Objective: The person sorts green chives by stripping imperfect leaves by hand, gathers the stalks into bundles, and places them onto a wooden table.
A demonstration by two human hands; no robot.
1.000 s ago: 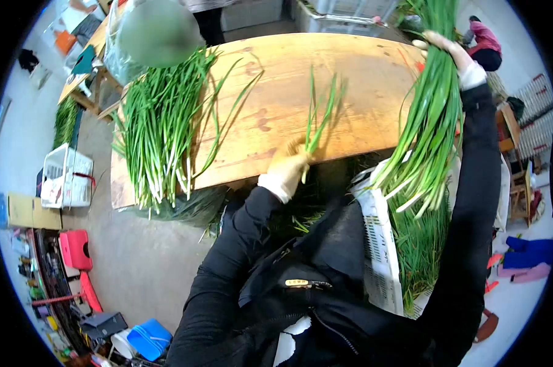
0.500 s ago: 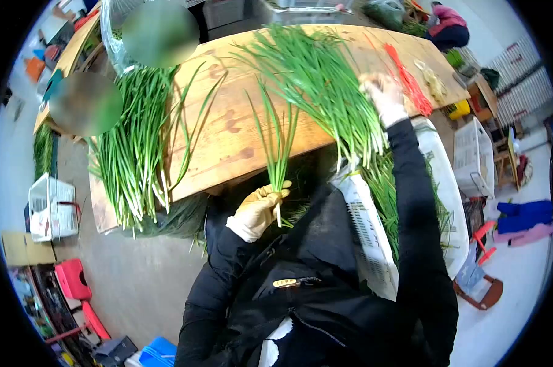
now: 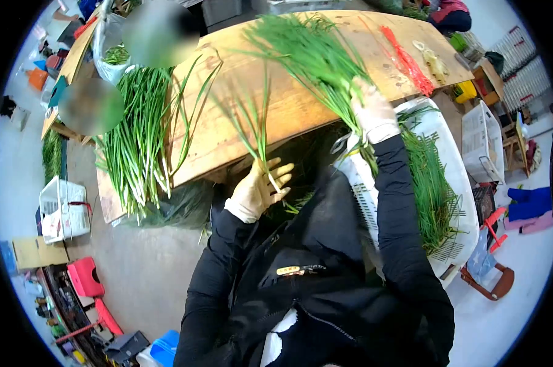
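Observation:
My left hand (image 3: 261,188), in a pale glove, is in front of the table edge with its fingers spread. A few garlic chives (image 3: 263,131) lie across its palm, leaves pointing up over the tabletop and white ends down. My right hand (image 3: 374,111), also gloved, is closed on the side of a large bunch of garlic chives (image 3: 319,55), near the stalks; its fingers are partly hidden and blurred. The bunch's white ends hang past the table edge above a white crate. Another pile of garlic chives (image 3: 139,128) lies on the table's left.
On the wooden table (image 3: 227,73) are red strings (image 3: 406,61) and a pale glove (image 3: 434,62) at the right. A white crate (image 3: 438,137) with loose greens stands by my right arm. A person (image 3: 451,15) crouches at the far right. Two patches are blurred out.
My left fingers have spread around the few stalks, which tilt left. My right hand has come down and nearer, and the large bunch is drawn narrower. The view has shifted slightly.

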